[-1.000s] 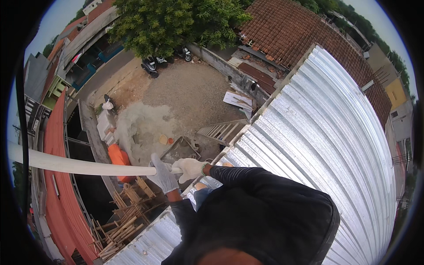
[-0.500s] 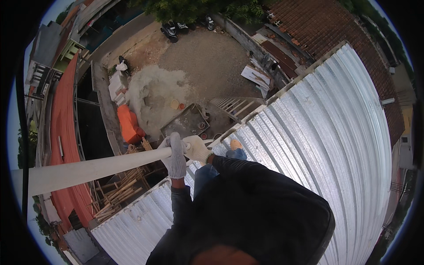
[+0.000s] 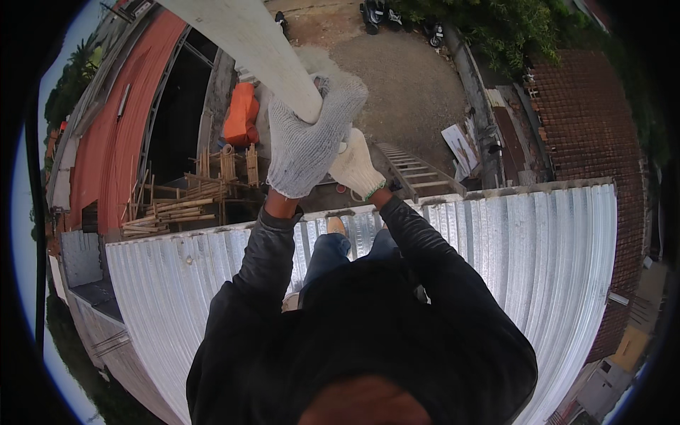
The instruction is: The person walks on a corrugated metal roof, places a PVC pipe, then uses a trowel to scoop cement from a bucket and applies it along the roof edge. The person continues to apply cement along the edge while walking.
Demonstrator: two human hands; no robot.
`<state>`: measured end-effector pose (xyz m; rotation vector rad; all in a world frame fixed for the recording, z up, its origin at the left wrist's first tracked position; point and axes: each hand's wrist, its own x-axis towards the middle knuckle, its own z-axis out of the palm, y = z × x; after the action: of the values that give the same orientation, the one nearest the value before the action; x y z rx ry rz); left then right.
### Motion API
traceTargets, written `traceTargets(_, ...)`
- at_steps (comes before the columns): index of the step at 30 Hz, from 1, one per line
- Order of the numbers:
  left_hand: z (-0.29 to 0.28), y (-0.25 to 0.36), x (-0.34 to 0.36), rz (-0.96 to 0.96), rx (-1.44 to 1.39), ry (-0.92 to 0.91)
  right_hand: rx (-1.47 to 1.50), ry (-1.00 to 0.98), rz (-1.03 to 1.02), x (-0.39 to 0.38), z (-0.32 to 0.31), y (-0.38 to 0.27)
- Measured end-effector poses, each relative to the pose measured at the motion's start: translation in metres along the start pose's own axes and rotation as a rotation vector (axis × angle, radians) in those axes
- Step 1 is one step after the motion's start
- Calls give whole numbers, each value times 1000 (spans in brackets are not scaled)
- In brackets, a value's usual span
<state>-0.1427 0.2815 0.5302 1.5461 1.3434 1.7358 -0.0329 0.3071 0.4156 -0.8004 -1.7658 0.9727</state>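
My left hand (image 3: 308, 142), in a grey knit glove, is closed round the end of a long white pole (image 3: 241, 42) that runs up to the top left of the view. My right hand (image 3: 354, 161), in a cream glove, is closed on the same pole just behind and right of the left one; its grip is partly hidden. Below my arms is a corrugated silver metal roof (image 3: 524, 269), with a tan shoe (image 3: 336, 224) of mine at its edge.
Past the roof edge is a drop to a gravel yard (image 3: 397, 85) with a ladder (image 3: 414, 170), an orange tarp (image 3: 241, 113), bamboo poles (image 3: 180, 209), boards (image 3: 460, 149) and scooters (image 3: 372, 18). Red metal roofing (image 3: 120, 127) is left, tiled roofs (image 3: 581, 120) right.
The view has turned, so the roof edge now lies across it. The pole has swung from pointing left to pointing up and away, and both hands have risen with it.
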Motion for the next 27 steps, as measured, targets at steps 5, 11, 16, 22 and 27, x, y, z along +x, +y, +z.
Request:
traceTargets(5, -42, -41, -19, -339, -616, 30, 208, -33, 203, 62, -80, -117)
traceTargets(11, 68, -194, -177, -400, 322, -225, 392, -76, -109, 96, -155, -227)
traceTargets(16, 162, -130, -100, -117, 228, 97, 189, -60, -309, 107, -236, -279)
traceTargets(22, 41, 1, -61, 228, 335, 385, 134, -303, -79, 79, -181, -137)
traceTargets(27, -1, 97, -46, 512, 295, 460, 147, -611, 34, -27, -29, -59)
